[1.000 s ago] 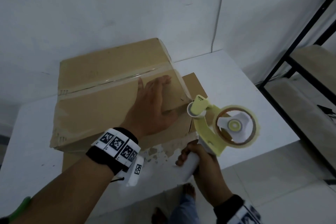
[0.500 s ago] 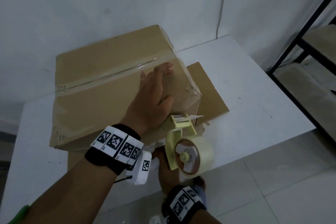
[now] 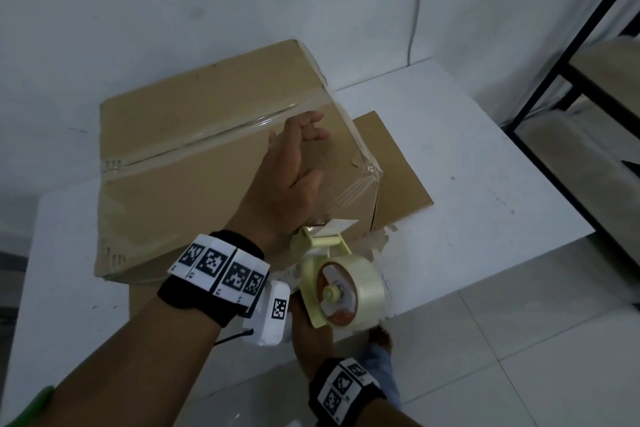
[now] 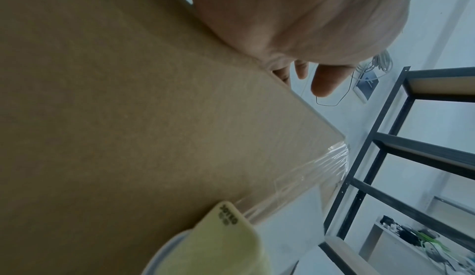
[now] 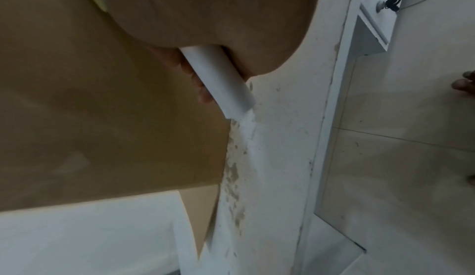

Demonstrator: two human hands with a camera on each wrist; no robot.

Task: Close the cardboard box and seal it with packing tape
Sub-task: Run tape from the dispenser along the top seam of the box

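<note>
The closed cardboard box lies on a white table, a clear tape strip along its top seam. My left hand rests flat on the box top near the right edge, fingers relaxed and slightly lifted; in the left wrist view the palm sits on the box. My right hand grips the white handle of a pale yellow tape dispenser, whose head touches the box's near side. Its clear tape roll hangs below. Wrinkled tape wraps the near right corner.
A flat cardboard sheet lies under the box and sticks out to the right. The white table ends close in front, its edge chipped. A black metal shelf stands at the right. A bare foot shows on the tiled floor.
My right hand brought the dispenser from right of the box down and left onto its near side, pulling tape over the corner. The left hand stayed on top, its fingers lifting slightly.
</note>
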